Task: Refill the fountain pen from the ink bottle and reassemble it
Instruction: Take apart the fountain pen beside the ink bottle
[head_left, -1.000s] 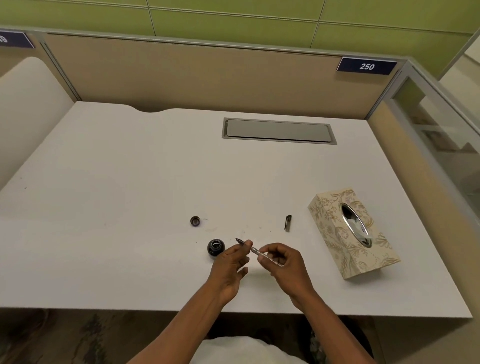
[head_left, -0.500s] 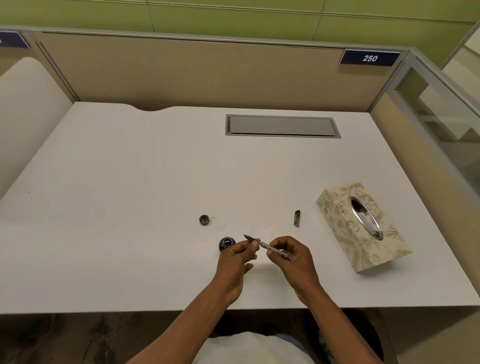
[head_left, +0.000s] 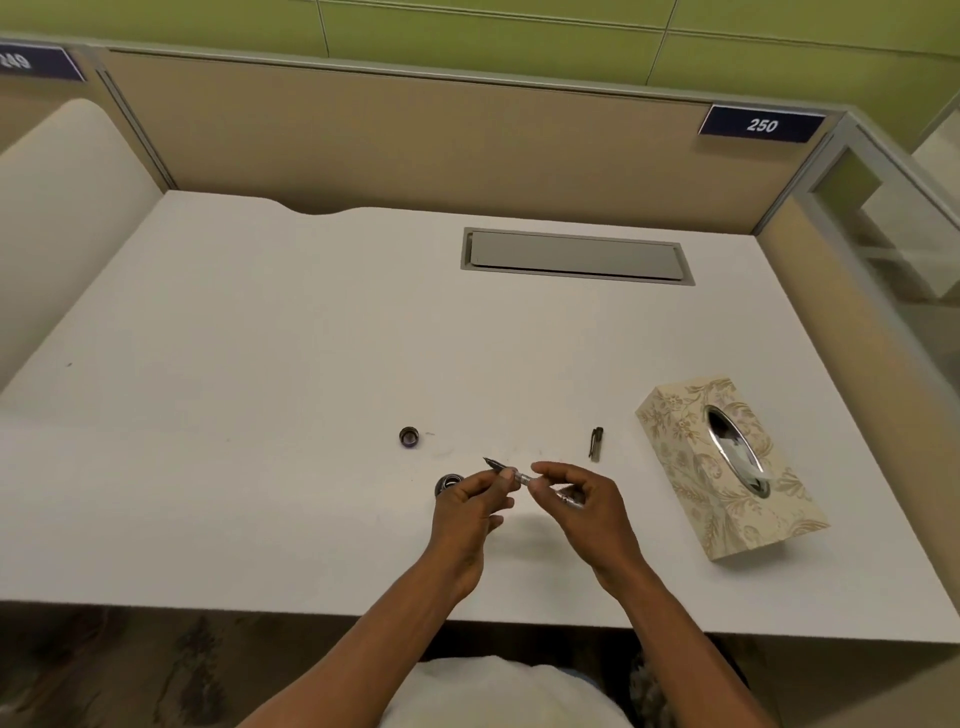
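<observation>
A thin fountain pen (head_left: 523, 478) with its dark nib pointing up-left is held just above the white desk (head_left: 260, 415). My left hand (head_left: 470, 512) pinches its front section near the nib. At the pen's rear end, my right hand (head_left: 582, 506) grips it with the fingers curled around it. The open ink bottle (head_left: 447, 483) stands on the desk just left of my left hand, partly hidden by it. The bottle's round cap (head_left: 409, 436) lies farther back to the left. A dark pen cap with a clip (head_left: 596, 442) lies behind my right hand.
A patterned tissue box (head_left: 691, 478) sits at the right near the desk's front edge. A grey cable hatch (head_left: 574, 255) is set into the back of the desk. Beige partitions close off the back and right sides.
Both hands hold the pen as before, nib still pointing up-left. My right fingers have shifted a little on its rear end. The camera view has drifted slightly.
</observation>
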